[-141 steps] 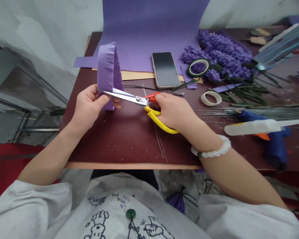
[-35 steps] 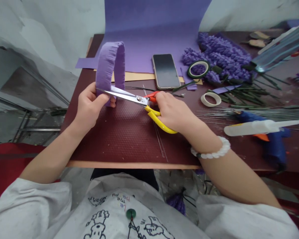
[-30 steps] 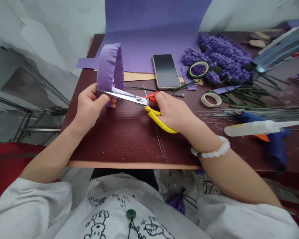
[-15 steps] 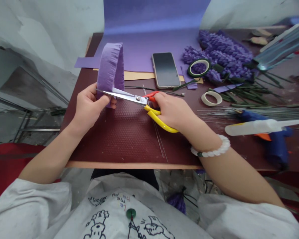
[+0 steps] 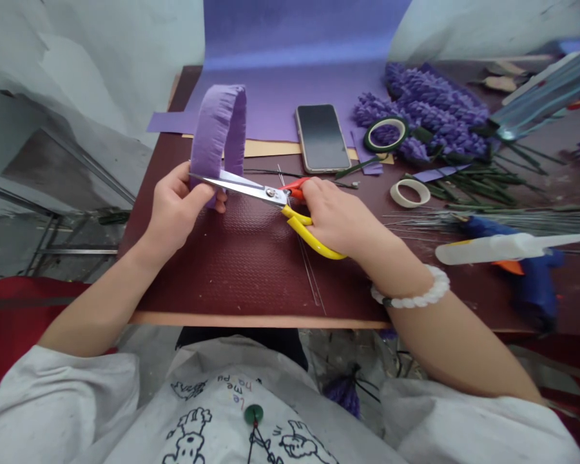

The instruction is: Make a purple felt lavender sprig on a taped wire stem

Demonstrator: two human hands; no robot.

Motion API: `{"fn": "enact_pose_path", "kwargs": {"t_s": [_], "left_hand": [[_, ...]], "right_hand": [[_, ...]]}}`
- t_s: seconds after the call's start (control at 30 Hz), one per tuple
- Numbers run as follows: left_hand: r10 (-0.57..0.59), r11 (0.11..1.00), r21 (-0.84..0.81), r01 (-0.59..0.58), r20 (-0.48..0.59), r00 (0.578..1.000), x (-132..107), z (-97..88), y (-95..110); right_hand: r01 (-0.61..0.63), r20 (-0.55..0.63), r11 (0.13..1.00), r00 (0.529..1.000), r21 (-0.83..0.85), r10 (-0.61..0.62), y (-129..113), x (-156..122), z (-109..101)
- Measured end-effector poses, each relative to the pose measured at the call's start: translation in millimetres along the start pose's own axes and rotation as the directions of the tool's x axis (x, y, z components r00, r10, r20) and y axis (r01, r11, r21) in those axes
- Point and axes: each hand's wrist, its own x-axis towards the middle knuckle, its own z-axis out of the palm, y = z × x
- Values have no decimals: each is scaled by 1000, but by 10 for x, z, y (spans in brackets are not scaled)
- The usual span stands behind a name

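Observation:
My left hand (image 5: 174, 207) pinches the lower end of a folded purple crepe paper strip (image 5: 218, 132), which arches upward in a narrow loop with a finely fringed edge. My right hand (image 5: 337, 216) grips a pair of scissors with yellow handles (image 5: 310, 236). Their steel blades (image 5: 244, 187) lie almost shut across the strip, close to my left thumb. The part of the strip inside the blades is hidden behind my fingers.
Under my hands lies a dark red textured mat (image 5: 241, 264). Beyond it are a smartphone (image 5: 323, 138), a purple paper sheet (image 5: 270, 96), purple crepe flower spikes (image 5: 428, 113), green (image 5: 385, 134) and white (image 5: 410, 193) tape rolls, wire stems (image 5: 502, 219), and a blue glue gun (image 5: 534, 283).
The purple strip now forms a narrower, rounder loop than in the oldest frame. Both hands and the scissors have stayed almost in place.

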Motion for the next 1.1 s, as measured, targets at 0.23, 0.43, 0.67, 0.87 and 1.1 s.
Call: {"fn": "enact_pose_path", "kwargs": {"t_s": [0.23, 0.43, 0.67, 0.87, 1.1], "left_hand": [[-28, 1000, -10, 28, -3, 1000, 10, -1, 4], [-23, 999, -26, 23, 19, 1000, 14, -10, -26], [-23, 999, -32, 23, 1, 1000, 5, 5, -25], [-40, 999, -31, 41, 20, 999, 2, 11, -12], [-36, 996, -85, 40, 53, 998, 6, 11, 32]], "right_hand": [[-24, 51, 1000, 998, 6, 23, -17, 18, -35], [-44, 17, 999, 999, -21, 44, -33, 29, -18], [-89, -25, 992, 996, -89, 87, -25, 71, 25], [9, -16, 1000, 1000, -4, -9, 19, 4, 13], [-17, 57, 1000, 998, 18, 16, 6, 4, -46]]}}
